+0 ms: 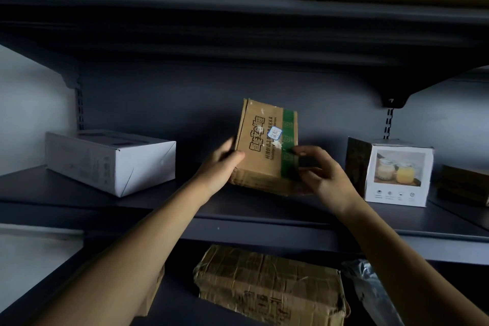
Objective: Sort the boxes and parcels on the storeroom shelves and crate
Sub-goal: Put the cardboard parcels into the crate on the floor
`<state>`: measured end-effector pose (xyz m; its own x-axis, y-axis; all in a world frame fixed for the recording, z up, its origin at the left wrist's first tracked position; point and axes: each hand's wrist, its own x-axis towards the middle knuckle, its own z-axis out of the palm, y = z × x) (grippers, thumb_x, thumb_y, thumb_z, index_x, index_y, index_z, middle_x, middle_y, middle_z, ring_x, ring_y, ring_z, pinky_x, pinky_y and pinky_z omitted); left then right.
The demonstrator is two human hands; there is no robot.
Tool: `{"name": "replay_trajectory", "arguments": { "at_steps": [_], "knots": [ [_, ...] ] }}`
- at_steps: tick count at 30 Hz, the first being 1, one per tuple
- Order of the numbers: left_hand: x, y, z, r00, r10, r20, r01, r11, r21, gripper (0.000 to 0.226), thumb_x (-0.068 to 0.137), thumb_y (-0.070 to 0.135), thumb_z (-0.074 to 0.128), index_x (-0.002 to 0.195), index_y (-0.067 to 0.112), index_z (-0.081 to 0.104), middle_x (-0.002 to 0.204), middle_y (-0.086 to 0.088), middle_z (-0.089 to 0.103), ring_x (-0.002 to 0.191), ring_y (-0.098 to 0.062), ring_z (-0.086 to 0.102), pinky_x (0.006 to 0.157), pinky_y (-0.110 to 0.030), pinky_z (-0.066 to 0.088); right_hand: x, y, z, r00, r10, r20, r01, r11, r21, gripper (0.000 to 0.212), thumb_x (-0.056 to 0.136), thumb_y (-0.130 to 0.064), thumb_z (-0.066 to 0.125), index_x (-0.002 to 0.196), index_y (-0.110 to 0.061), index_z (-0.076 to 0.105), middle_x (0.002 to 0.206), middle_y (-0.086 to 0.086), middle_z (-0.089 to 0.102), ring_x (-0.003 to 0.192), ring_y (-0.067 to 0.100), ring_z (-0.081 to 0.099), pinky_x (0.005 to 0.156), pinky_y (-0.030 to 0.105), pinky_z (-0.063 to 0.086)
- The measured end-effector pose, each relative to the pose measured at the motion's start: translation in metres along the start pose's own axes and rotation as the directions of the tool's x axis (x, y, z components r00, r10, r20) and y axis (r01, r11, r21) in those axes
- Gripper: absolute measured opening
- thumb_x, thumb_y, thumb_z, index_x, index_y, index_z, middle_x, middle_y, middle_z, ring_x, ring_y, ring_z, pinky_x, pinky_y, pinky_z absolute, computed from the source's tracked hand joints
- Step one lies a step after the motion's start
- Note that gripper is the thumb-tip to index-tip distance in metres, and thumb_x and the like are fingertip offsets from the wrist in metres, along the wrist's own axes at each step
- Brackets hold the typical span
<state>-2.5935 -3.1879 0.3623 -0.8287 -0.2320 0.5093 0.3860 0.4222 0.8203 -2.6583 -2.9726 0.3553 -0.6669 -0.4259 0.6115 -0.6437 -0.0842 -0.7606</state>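
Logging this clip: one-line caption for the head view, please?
Left hand and right hand hold a green-taped cardboard box at the middle shelf, between a white box and a jar-picture box.

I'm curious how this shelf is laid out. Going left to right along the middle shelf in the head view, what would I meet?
White box → left hand → taped box held between the hands → right hand → picture box → dark box at the edge.
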Motion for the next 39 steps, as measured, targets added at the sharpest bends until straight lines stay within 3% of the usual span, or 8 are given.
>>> {"name": "replay_trajectory", "arguments": {
  "at_steps": [3,8,14,18,22,28,34,39],
  "knots": [
    [-0.002,0.005,0.000,0.995,0.021,-0.094,-0.021,1.000,0.000,0.031,0.101,0.020,0.044,0.125,0.036,0.054,0.098,0.032,0.057,0.087,0.022,0.050,0.072,0.000,0.036,0.001,0.000,0.002,0.993,0.050,-0.108,-0.041,0.996,0.082,0.029,0.094,0.003,0.052,0.108,-0.023,0.053,0.119,0.008,0.058,0.092,0.022,0.068,0.056,0.038,0.060],
    [-0.002,0.006,0.001,0.986,0.063,-0.156,-0.063,0.998,0.005,0.036,0.102,0.018,0.042,0.137,0.021,0.052,0.109,0.021,0.056,0.091,0.017,0.048,0.068,0.006,0.034,0.001,-0.003,0.003,0.977,0.180,-0.111,-0.173,0.982,0.074,0.025,0.094,-0.020,0.059,0.115,-0.016,0.045,0.107,0.004,0.066,0.081,0.015,0.073,0.059,0.046,0.061],
    [-0.004,0.008,-0.002,0.979,0.130,-0.160,-0.133,0.991,-0.010,0.031,0.102,0.018,0.044,0.127,0.032,0.056,0.108,0.030,0.059,0.093,0.027,0.052,0.074,0.005,0.035,0.003,-0.004,0.003,0.956,0.255,-0.144,-0.245,0.966,0.083,0.046,0.092,-0.032,0.061,0.128,-0.012,0.041,0.110,0.009,0.068,0.082,0.018,0.074,0.064,0.048,0.061],
    [-0.004,0.007,-0.004,0.959,0.174,-0.225,-0.174,0.984,0.020,0.020,0.101,0.023,0.047,0.116,0.029,0.059,0.105,0.020,0.064,0.088,0.018,0.055,0.071,0.001,0.038,0.006,0.000,0.000,0.958,0.228,-0.171,-0.209,0.970,0.122,0.082,0.092,-0.033,0.062,0.152,-0.031,0.007,0.115,0.005,0.067,0.088,0.020,0.073,0.066,0.047,0.061],
    [-0.004,0.009,-0.003,0.947,0.201,-0.250,-0.201,0.979,0.029,0.016,0.101,0.025,0.047,0.112,0.026,0.059,0.101,0.018,0.064,0.085,0.017,0.056,0.068,0.000,0.039,0.007,-0.001,-0.007,0.970,0.158,-0.186,-0.130,0.979,0.156,0.076,0.094,-0.026,0.060,0.150,-0.040,0.010,0.113,0.006,0.068,0.090,0.024,0.073,0.068,0.045,0.060],
    [-0.004,0.015,0.000,0.976,0.118,-0.180,-0.122,0.993,-0.007,0.030,0.100,0.033,0.048,0.129,0.031,0.055,0.112,0.022,0.059,0.100,0.011,0.053,0.068,0.004,0.036,-0.002,-0.011,-0.008,0.904,0.187,-0.384,-0.090,0.962,0.257,0.039,0.093,-0.015,0.063,0.119,-0.025,0.035,0.112,0.016,0.065,0.096,0.027,0.069,0.076,0.046,0.059],
    [-0.009,0.026,0.023,0.976,-0.041,-0.213,0.014,0.992,-0.126,0.097,0.076,0.037,0.079,0.149,0.026,0.015,0.144,-0.001,0.037,0.122,-0.016,0.047,0.092,-0.021,0.038,-0.017,-0.022,-0.006,0.881,0.178,-0.438,-0.070,0.965,0.251,0.037,0.091,-0.008,0.064,0.111,-0.019,0.035,0.125,0.017,0.056,0.107,0.033,0.065,0.066,0.039,0.060],
    [-0.023,0.032,0.045,0.954,0.048,-0.296,-0.102,0.980,-0.169,0.117,0.068,0.022,0.087,0.152,0.025,0.006,0.147,-0.005,0.026,0.121,-0.004,0.037,0.095,-0.016,0.032,-0.042,-0.028,-0.005,0.881,0.124,-0.457,-0.080,0.990,0.114,0.043,0.091,-0.001,0.060,0.116,-0.030,0.042,0.117,0.004,0.055,0.107,0.028,0.063,0.074,0.045,0.061]
  ]
}}
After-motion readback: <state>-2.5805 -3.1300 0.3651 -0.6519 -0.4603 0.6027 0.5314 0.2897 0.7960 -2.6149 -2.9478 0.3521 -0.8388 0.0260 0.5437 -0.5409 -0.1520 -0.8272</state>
